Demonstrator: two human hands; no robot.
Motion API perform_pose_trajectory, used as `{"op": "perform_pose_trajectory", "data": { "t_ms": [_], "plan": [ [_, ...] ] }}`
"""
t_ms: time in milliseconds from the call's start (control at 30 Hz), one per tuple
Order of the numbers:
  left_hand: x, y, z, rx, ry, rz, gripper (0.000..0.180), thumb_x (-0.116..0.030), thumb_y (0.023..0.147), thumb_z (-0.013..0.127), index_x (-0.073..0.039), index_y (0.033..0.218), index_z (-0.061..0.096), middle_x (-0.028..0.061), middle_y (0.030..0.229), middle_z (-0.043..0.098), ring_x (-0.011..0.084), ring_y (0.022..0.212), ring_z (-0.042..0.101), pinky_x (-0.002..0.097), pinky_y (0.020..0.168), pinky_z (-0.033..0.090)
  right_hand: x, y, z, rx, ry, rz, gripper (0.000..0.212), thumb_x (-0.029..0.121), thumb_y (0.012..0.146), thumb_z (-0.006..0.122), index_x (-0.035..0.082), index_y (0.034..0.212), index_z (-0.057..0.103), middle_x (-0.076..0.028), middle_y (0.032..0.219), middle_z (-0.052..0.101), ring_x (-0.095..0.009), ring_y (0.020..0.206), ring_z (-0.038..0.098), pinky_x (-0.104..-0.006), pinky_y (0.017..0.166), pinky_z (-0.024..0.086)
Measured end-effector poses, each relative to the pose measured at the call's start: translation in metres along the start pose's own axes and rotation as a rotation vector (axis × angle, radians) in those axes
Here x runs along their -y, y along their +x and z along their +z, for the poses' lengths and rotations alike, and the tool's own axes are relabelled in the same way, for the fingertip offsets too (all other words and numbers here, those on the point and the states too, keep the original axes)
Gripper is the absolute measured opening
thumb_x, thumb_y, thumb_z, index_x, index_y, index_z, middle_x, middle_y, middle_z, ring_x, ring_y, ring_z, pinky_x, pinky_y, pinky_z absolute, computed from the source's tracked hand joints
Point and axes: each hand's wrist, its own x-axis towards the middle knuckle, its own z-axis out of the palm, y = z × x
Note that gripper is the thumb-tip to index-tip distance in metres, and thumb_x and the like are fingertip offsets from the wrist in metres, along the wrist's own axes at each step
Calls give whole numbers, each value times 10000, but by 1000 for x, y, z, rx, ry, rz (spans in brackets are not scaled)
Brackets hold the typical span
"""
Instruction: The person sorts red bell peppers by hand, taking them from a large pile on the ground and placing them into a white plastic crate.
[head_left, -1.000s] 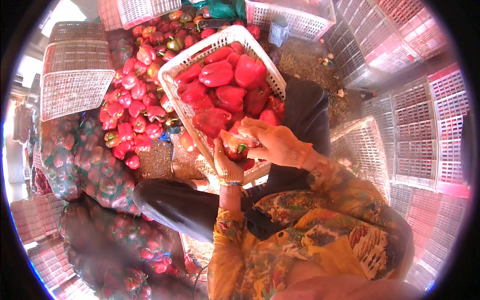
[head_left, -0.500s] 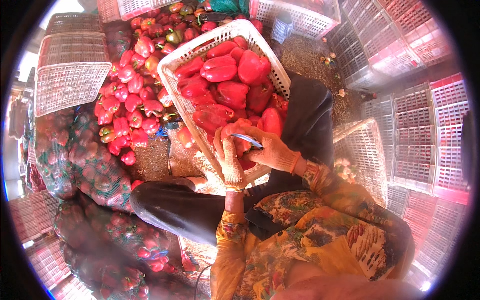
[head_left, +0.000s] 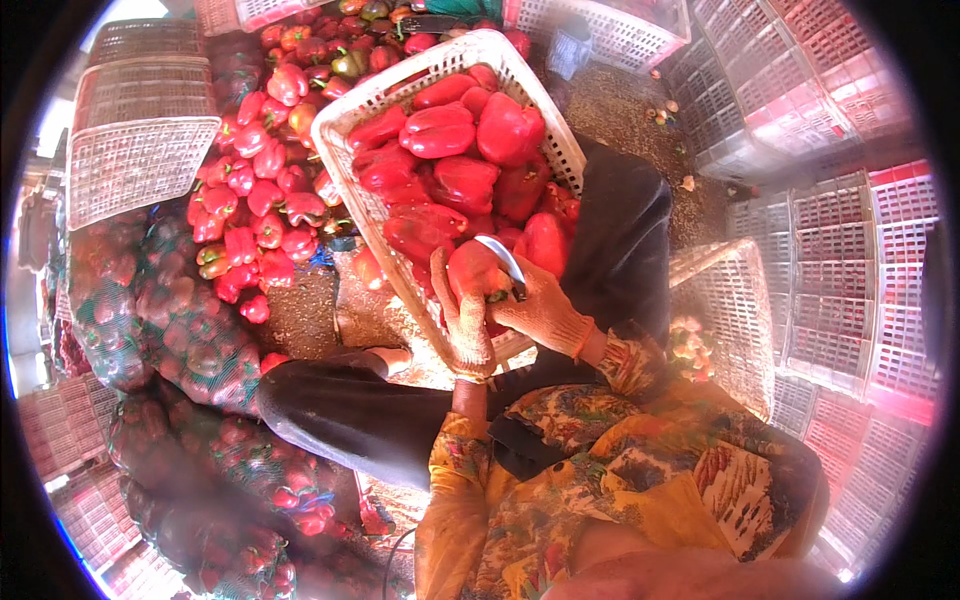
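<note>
My left hand [head_left: 463, 330], in an orange knit glove, is closed round a red bell pepper [head_left: 472, 266] over the near end of a white plastic crate [head_left: 345, 112]. The pepper's green stem end faces right, toward my other hand. My right hand [head_left: 548, 312], gloved alike, grips a knife [head_left: 503, 255] with a pale curved blade. That blade arches along the pepper's far right side; whether it cuts in I cannot tell. The knife's handle is mostly hidden in my fingers. Large red peppers [head_left: 440, 130] fill the crate in front of me.
Left of the crate lies a heap of red peppers [head_left: 265, 197]. Green mesh sacks of peppers [head_left: 195, 325] are piled at the left. A white basket [head_left: 735, 300] with pale scraps [head_left: 690, 345] stands by my right leg. Stacked crates [head_left: 830, 270] line the right side.
The knife blade has swung up and stands more upright at the pepper's right side. The pepper has turned and shows more, its stem end now visible between my hands.
</note>
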Motion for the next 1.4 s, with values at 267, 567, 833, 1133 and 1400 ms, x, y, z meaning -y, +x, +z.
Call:
{"op": "perform_pose_trajectory", "data": {
  "t_ms": [267, 567, 833, 1133, 1400],
  "plan": [
    [4, -4, -7, 118, -174, -332, 896, -240, 803, 778, -102, 1542, 292, 132, 1389, 493, 240, 1197, 546, 366, 992, 496, -6, 4, -20, 237, 219, 191, 394, 109, 839, 756, 38, 1200, 614, 13, 914, 660, -50, 782, 589, -241, 651, 489],
    [31, -25, -9, 308, -453, -584, 608, -491, 871, 674, -18, 1243, 587, 95, 1058, 679, 179, 876, 671, 314, 746, 559, 9, 4, -53, 462, 275, 480, 227, 164, 857, 745, 47, 1037, 669, -21, 680, 646, -83, 486, 549, -256, 424, 415],
    [33, -25, 10, 147, -712, -499, 613, -544, 1018, 477, -67, 1403, 474, 100, 1256, 594, 236, 1038, 614, 395, 878, 535, 14, -10, -58, 477, 430, 482, 151, 170, 876, 663, 40, 951, 650, -2, 611, 544, -93, 443, 506, -271, 379, 373],
    [-46, 57, 46, 204, -100, -34, 537, -458, 1014, 545, -65, 1378, 517, 87, 1300, 602, 223, 1134, 591, 383, 971, 497, 11, -143, -180, -830, -120, -136, 490, 101, 788, 809, 62, 1233, 608, 13, 857, 669, -96, 665, 599, -262, 599, 501],
    [26, 100, 74, 408, 1529, 169, 676, -479, 925, 572, -181, 1499, 375, 325, 1546, 305, 434, 939, 707, 572, 780, 567, -20, -165, -205, -903, -543, 334, 399, 218, 890, 695, -2, 1213, 614, -109, 758, 664, -245, 614, 634, -377, 574, 509]
  ]
}}
